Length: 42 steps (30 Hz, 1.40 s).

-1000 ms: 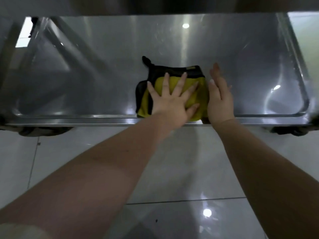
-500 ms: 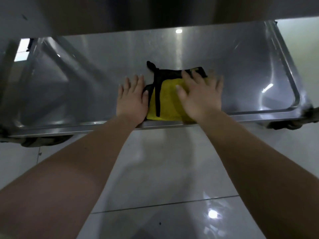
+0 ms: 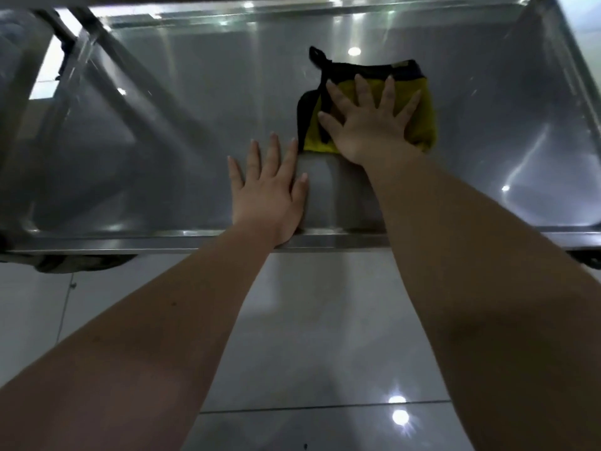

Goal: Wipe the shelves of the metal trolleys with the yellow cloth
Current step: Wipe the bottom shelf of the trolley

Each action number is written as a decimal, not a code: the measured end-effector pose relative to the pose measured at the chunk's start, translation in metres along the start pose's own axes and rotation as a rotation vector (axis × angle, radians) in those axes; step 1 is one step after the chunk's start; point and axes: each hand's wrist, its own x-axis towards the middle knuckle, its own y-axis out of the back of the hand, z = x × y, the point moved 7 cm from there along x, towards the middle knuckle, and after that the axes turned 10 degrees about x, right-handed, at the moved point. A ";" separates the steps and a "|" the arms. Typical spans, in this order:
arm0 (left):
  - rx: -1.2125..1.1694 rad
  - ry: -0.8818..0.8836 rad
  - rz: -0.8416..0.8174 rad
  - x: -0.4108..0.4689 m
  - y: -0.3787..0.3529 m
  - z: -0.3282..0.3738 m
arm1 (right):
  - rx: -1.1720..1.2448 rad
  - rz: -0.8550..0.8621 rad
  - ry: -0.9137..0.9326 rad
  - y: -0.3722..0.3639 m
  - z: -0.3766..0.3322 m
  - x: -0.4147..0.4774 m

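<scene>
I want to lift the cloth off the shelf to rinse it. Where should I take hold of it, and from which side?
Probably the black loop at the far left corner of the cloth, reached from the left over the bare shelf. The cloth lies flat under the right hand, offering little edge to pinch; the loop juts clear of it.

The middle of the yellow cloth (image 3: 422, 125) is covered by the right hand (image 3: 367, 122), which is laid flat on it. A label (image 3: 401, 65) beyond the fingertips is too small to be read. The shelf (image 3: 162, 157) is cut off far left of the left hand (image 3: 268, 193) and far right of the right hand. A dark wheel (image 3: 81, 263) is mostly hidden under the rim, left of the left forearm.
</scene>
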 end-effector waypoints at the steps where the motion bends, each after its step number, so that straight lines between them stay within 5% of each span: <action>1: 0.012 0.000 -0.002 0.000 0.000 0.000 | 0.000 0.001 -0.004 0.000 0.000 -0.005; 11: 0.039 -0.011 0.011 -0.004 0.000 0.006 | -0.063 0.008 0.092 -0.019 0.035 -0.157; 20: 0.027 -0.020 -0.025 -0.003 0.001 0.017 | 0.040 -0.023 -0.214 0.022 0.108 -0.030; 35: 0.043 -0.108 -0.034 -0.001 0.007 0.049 | 0.001 0.044 -0.112 -0.003 0.085 -0.156; 42: 0.041 0.041 -0.049 0.013 0.007 0.082 | -0.026 0.043 -0.076 -0.003 0.086 -0.153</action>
